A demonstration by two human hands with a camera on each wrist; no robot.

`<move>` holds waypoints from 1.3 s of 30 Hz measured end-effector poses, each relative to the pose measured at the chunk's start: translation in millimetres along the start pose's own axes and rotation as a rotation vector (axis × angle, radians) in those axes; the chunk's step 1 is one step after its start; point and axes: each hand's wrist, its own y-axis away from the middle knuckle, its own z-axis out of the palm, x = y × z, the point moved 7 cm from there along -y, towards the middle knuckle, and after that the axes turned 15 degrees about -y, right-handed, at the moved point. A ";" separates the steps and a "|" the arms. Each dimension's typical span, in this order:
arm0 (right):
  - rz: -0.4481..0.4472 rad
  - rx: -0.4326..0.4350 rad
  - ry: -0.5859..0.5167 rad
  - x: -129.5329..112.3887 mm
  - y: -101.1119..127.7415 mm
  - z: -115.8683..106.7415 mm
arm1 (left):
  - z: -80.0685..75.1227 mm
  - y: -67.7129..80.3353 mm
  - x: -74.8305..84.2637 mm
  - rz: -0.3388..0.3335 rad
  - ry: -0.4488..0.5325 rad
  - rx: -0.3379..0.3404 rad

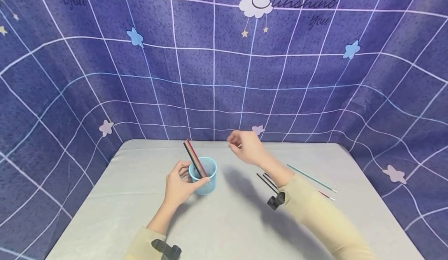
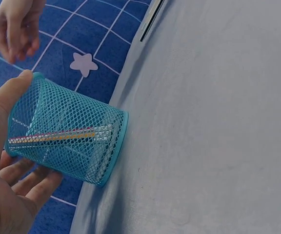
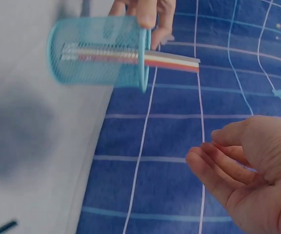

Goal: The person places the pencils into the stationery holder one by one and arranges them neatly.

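Note:
A light-blue mesh pencil cup (image 1: 206, 189) stands upright left of the table's middle. My left hand (image 1: 178, 186) grips it, thumb at the rim and fingers round the far side. Several pencils (image 1: 193, 156), among them red, black and pale ones, lean in the cup toward its left rim. Through the mesh in the left wrist view, the pencils' (image 2: 67, 137) silvery lower ends show. My right hand (image 1: 247, 147) hangs in the air to the right of the cup, fingers loosely bent, with nothing in it.
Dark pencils (image 1: 266, 181) lie on the pale tablecloth (image 1: 224, 229), partly under my right forearm. Further right are a teal pencil (image 1: 310, 177) and a red pencil (image 1: 326, 194), partly hidden by the sleeve. A blue grid-patterned curtain (image 1: 196, 65) surrounds the table's back and sides.

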 end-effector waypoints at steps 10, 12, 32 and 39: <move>0.064 -0.006 0.056 37.2 35.8 -31.9 | -1.3 -3.3 -1.7 0.006 -0.028 0.003; 0.082 -0.016 0.057 44.6 44.0 -34.6 | -2.2 -3.3 -2.4 0.008 -0.032 0.006; 0.147 -0.220 0.128 87.0 127.1 -6.4 | -1.6 -0.2 1.5 0.008 -0.017 0.000; 0.212 -0.256 0.157 93.9 141.1 3.8 | -2.2 0.2 1.5 0.019 -0.034 0.017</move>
